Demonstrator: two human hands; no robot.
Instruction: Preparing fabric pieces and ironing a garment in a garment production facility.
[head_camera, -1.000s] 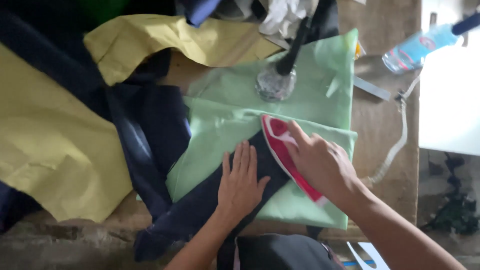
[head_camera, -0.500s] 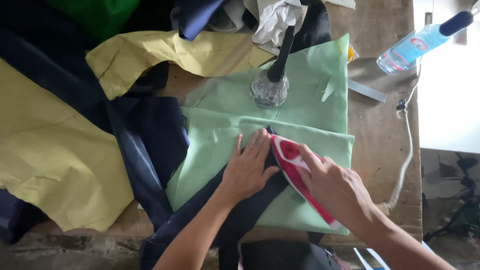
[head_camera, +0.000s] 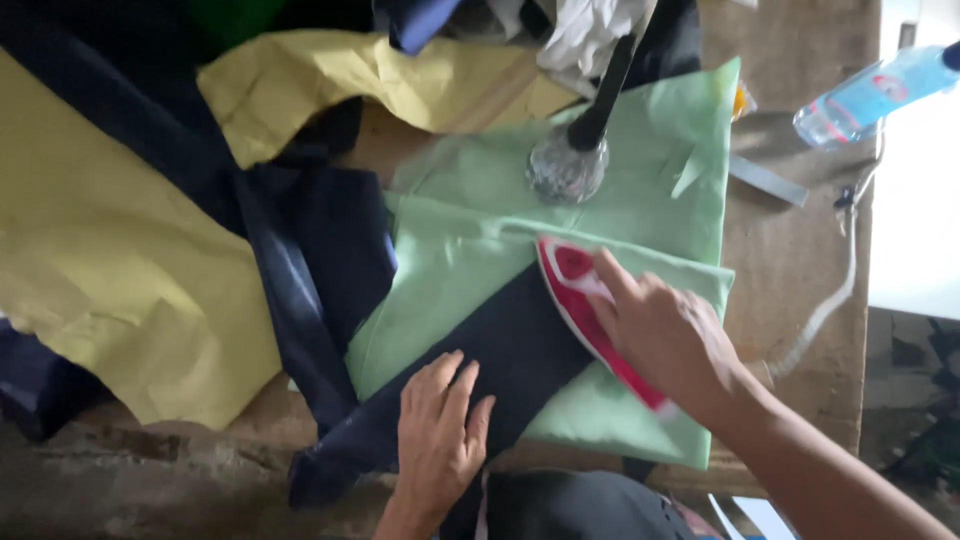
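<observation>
My right hand (head_camera: 665, 335) grips a red and white clothes iron (head_camera: 575, 290), which rests on a strip of dark navy cloth (head_camera: 500, 360). That strip lies diagonally across a light green cloth pad (head_camera: 450, 270) on the wooden table (head_camera: 790, 260). My left hand (head_camera: 440, 440) presses flat, fingers spread, on the lower end of the navy strip near the table's front edge. The iron's nose points up and to the left.
A clear glass object with a dark handle (head_camera: 570, 165) stands on the green pad behind the iron. Yellow paper sheets (head_camera: 110, 270) and more navy fabric (head_camera: 320, 250) cover the left. A plastic water bottle (head_camera: 870, 95) and a white cord (head_camera: 830, 300) lie at the right.
My left hand has slid down the navy strip toward the table's front edge. The iron and my right hand stay on the strip's upper end.
</observation>
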